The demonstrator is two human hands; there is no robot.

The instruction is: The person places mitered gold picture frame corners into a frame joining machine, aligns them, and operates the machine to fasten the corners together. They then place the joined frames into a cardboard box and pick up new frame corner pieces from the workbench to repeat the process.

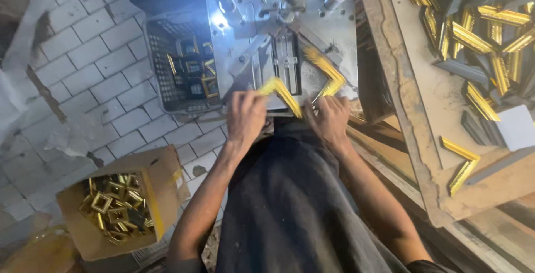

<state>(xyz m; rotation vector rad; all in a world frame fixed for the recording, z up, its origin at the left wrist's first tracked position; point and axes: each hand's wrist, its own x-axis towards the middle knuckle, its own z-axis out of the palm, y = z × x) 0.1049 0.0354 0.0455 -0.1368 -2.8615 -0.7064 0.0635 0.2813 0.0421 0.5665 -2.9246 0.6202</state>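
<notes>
1. While both hands sit at the front edge of the metal joining machine (278,22), the left hand (245,118) pinches the end of one gold L-shaped frame piece (280,92), fingers closed on it.
2. The right hand (330,121) is closed on the lower end of a second gold L-shaped piece (326,72), which lies against the machine's angled fence.
3. The two pieces are near each other but not yet meeting; their free ends stand apart on either side of the central clamp (286,61).
4. A likely fault: if either piece rides off the fence, the mitred corners would close out of square or leave a gap.
5. Fingers lie close to the clamp, so a pinch seems possible should it fire early.
6. Finished gold frames fill a cardboard box (161,184) on the floor; a dark crate (156,67) sits left of the machine, and loose mouldings pile on the worktop (423,106) to the right.
</notes>
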